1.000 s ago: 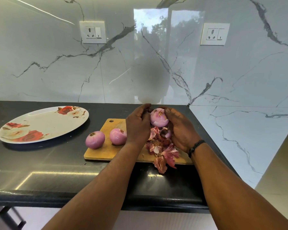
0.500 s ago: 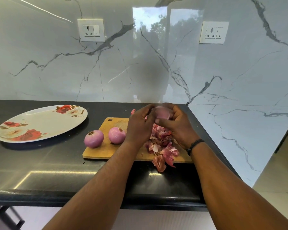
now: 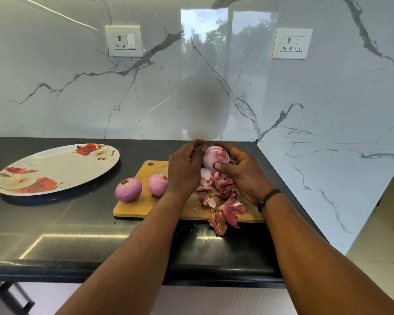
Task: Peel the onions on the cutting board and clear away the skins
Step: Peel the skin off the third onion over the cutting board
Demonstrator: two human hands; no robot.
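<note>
A pink onion (image 3: pixel 215 157) is held above the wooden cutting board (image 3: pixel 143 203), with my right hand (image 3: pixel 242 172) gripping it from the right, thumb across its front. My left hand (image 3: pixel 185 169) curls against the onion's left side, fingertips touching it near the top. Two peeled onions lie at the board's left end: one (image 3: pixel 128 189) at the edge, one (image 3: pixel 157 184) partly behind my left wrist. A heap of reddish onion skins (image 3: pixel 221 201) covers the board's right part and spills over its front edge.
A white oval plate with red roses (image 3: pixel 55 169) lies on the black counter (image 3: pixel 55 235) to the left. A marble wall with two sockets rises behind. The counter ends just right of the board at a marble side panel (image 3: pixel 316 189).
The onion has turned in my hands, and its cut end now faces me. My right thumb has come across its front; both hands stay above the skins.
</note>
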